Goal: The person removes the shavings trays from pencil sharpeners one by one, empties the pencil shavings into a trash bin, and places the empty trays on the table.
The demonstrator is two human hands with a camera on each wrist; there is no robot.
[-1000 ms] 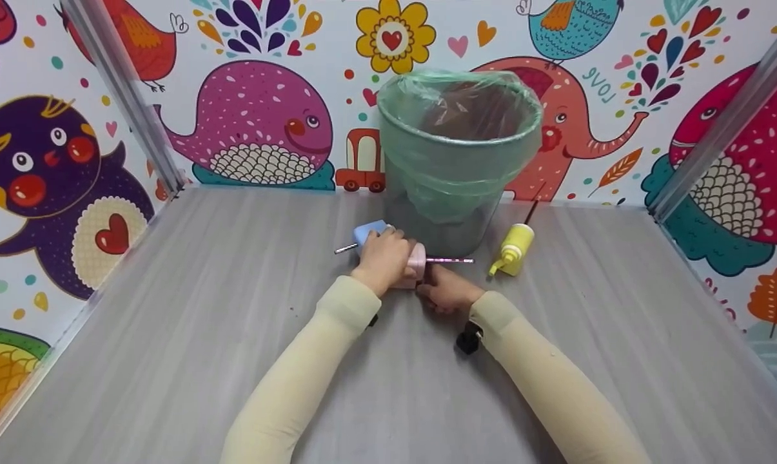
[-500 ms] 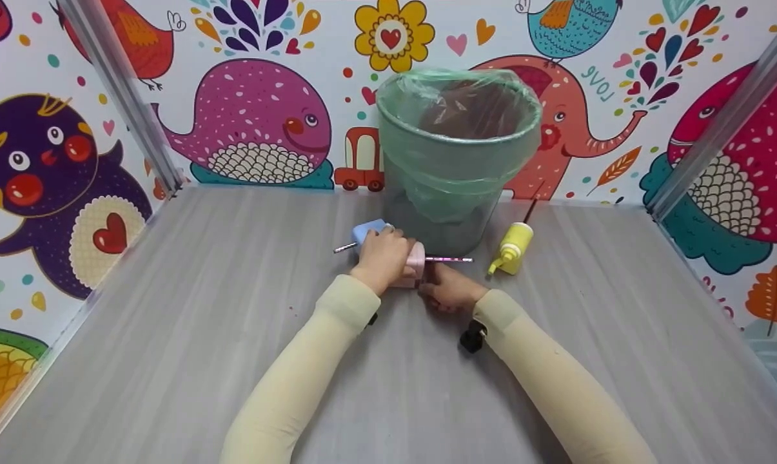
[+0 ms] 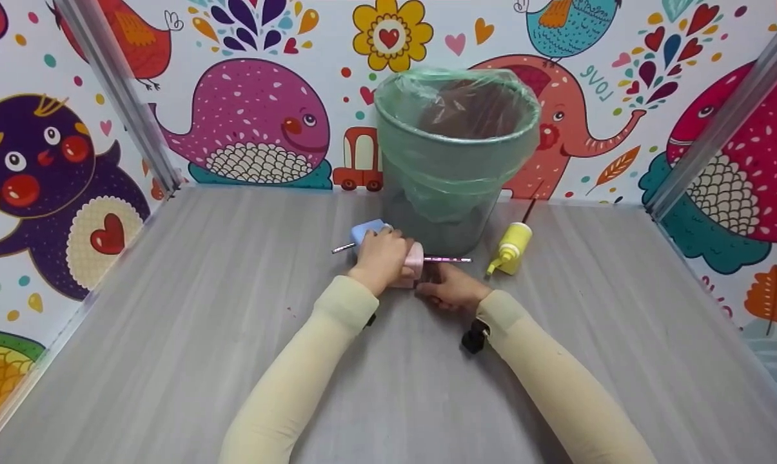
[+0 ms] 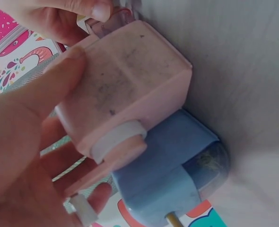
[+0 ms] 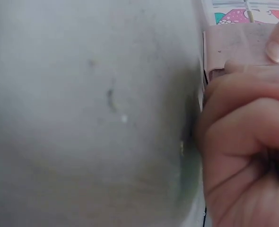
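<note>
Head cam's got a grey wood-grain table (image 3: 220,283), cartoon wall (image 3: 340,32) behind the bin (image 3: 456,174), left hand (image 3: 382,256) gripping a pink pencil sharpener (image 4: 130,71) out front, right hand (image 3: 454,287) pinching its drawer (image 4: 112,24).

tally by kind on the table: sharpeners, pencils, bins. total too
Sharpeners: 3 (pink sharpener, blue sharpener, yellow sharpener)
Pencils: 3 (pink pencil, silver pencil, dark pencil)
Bins: 1 (lined bin)
Total: 7

Cartoon-covered wall (image 3: 336,38) behind a green-lined bin (image 3: 456,233).
A purple whale (image 3: 253,116) and orange elephant (image 3: 551,164) flank it; a yellow sharpener (image 3: 515,242) sits near.
</note>
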